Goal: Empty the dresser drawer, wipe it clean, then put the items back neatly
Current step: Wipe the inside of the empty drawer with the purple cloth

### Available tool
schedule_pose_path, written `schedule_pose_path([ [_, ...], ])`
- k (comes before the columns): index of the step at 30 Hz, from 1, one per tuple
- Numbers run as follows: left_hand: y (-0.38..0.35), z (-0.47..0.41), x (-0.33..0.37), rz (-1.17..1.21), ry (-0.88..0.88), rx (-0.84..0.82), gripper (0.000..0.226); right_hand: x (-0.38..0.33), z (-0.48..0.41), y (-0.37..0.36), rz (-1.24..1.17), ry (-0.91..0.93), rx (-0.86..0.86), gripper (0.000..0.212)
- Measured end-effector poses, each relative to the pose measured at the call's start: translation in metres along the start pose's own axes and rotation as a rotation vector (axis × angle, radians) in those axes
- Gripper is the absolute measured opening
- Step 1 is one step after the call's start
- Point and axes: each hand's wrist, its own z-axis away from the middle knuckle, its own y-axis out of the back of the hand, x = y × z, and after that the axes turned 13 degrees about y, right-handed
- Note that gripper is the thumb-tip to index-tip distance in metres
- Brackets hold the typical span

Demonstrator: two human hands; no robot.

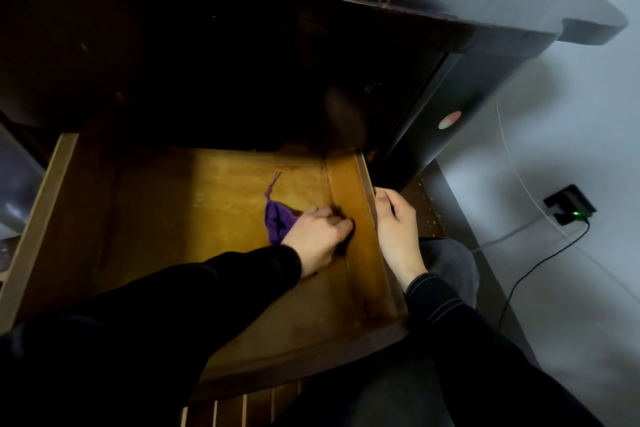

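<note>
Grey wall [554, 114], charger [569, 206] plugged in. Dark dresser [173, 45], wooden drawer [138, 218] pulled out; inside, purple pouch [277, 222] near right side, left hand [318, 237] curled round small dark thing [348, 227], right hand [394, 224] gripping side rim.

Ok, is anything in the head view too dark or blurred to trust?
Head view: the drawer floor is lit warm, the dresser cavity above is near black; a dark thing at the left hand is blurred, unidentifiable.

Left hand [317, 236], right hand [394, 229], both apparently curled
</note>
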Motion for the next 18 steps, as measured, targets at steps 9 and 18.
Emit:
schedule_pose_path([
  [9, -0.003, 0.06, 0.033, 0.442, -0.181, -0.335, 0.015, -0.006, 0.001, 0.001, 0.013, -0.016, -0.028, 0.029],
  [18, 0.03, 0.051, 0.045, 1.026, 0.182, -0.339, 0.025, 0.001, 0.0, 0.001, 0.003, -0.005, -0.014, 0.029],
])
